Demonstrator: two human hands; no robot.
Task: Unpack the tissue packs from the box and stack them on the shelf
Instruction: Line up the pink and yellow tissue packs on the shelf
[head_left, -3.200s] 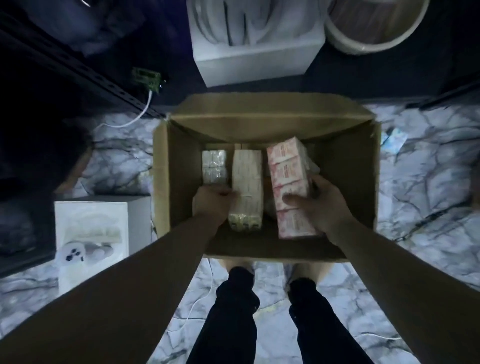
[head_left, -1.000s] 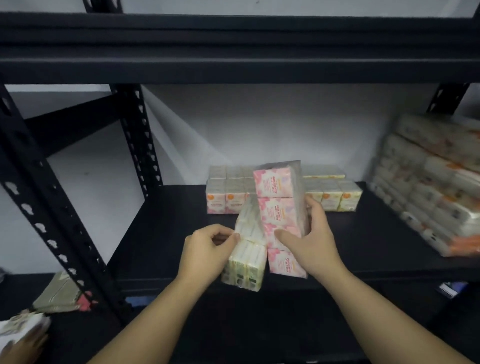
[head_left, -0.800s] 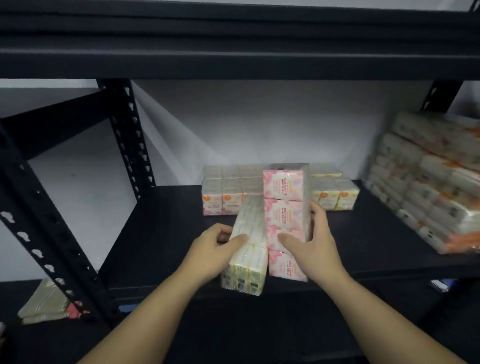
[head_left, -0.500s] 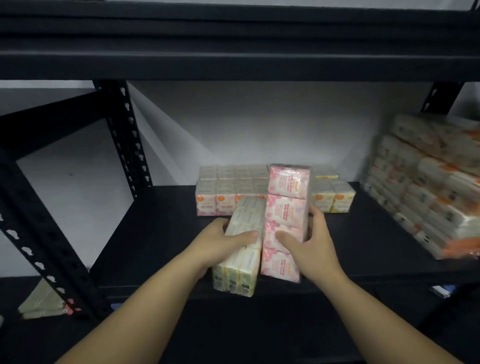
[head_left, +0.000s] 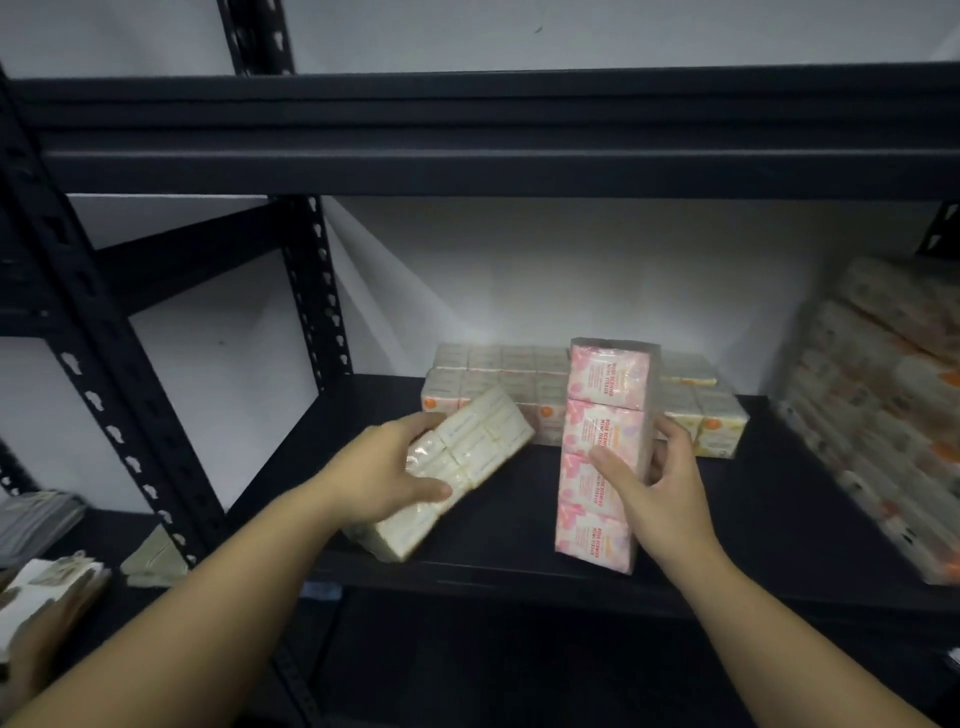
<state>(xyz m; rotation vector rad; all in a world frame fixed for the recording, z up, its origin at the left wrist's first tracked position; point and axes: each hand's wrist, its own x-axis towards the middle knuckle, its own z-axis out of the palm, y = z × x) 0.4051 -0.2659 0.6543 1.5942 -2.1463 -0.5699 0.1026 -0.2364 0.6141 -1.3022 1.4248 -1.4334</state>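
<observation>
Now gripping two packs over the black shelf (head_left: 769, 499): left hand (head_left: 387, 480) wrapped round the yellow tissue pack (head_left: 462, 457), tilted toward 1 o'clock. Right hand (head_left: 657, 486) clasping the pink tissue pack (head_left: 605, 447), upright, at 3 o'clock of it. Stacked packs (head_left: 498, 376) behind, at 12 o'clock.

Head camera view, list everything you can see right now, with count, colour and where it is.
pink tissue pack: one, pink and white, upright at shelf front, held by right hand
cream tissue pack: one, pale yellow, tilted over shelf front, held by left hand
stacked tissue packs: one row, white with orange, back of shelf
large wrapped packs: one pile, white and orange, right end
shelf: one, black metal
wall: white, behind
hands: left hand, right hand, each gripping a pack
</observation>
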